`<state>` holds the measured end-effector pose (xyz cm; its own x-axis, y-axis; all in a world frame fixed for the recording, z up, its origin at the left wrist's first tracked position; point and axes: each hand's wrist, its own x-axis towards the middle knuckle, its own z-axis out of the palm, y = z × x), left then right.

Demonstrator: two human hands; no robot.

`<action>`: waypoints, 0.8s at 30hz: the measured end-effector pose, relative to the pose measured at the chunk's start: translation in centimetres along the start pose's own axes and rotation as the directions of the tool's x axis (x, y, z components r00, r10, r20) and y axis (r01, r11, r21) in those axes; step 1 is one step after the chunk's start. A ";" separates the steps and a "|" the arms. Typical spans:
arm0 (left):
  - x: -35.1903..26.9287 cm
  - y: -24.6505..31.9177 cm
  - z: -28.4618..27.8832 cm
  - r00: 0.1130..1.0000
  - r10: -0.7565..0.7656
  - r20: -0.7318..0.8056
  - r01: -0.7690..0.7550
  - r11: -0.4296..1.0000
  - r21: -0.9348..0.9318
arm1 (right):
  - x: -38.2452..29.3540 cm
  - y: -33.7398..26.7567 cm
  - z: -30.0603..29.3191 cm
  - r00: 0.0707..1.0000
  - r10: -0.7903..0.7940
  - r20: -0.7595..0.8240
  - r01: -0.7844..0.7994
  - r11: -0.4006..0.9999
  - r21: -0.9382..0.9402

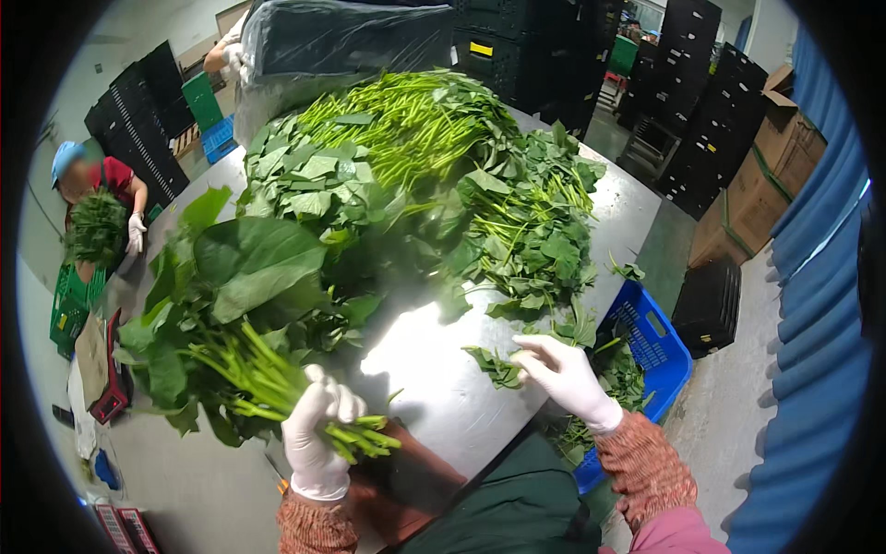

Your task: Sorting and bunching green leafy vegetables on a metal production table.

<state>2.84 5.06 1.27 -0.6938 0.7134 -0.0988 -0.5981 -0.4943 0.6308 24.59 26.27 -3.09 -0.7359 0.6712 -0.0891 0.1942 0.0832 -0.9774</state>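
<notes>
White-gloved, my left hand (320, 429) grips a bunch of leafy greens (270, 367) by its stems. Cut stem ends stick out to the right of the fist, and broad leaves fan out to the left. My right hand (567, 377), also gloved, hovers near the table's right edge with thumb and forefinger close together. A small leafy sprig (500, 367) lies at the fingertips; whether they pinch it I cannot tell. Ahead, a large heap of leafy greens (408, 131) covers much of the metal table (422, 353), with loose greens (533, 235) along its right side.
A blue plastic crate (651, 339) with greens stands right of the table. A reddish-brown sheet (415, 478) lies at the near edge, an orange-handled tool (280, 483) beside my left wrist. A scale (111, 395) and a co-worker (104, 187) holding greens are at left. Black crates (533, 62) stand behind.
</notes>
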 end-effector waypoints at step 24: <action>-1.1 3.1 -4.5 0.992 0.129 -0.015 -0.129 0.984 -0.124 | 15.5 -1.2 -12.7 0.840 -0.535 -0.091 0.228 0.499 -0.836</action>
<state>-0.05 0.49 -0.09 -0.7707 0.6366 -0.0281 -0.5483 -0.6400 0.5383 21.19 45.93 -0.83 -0.6631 0.5859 0.4659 0.4712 0.8103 -0.3485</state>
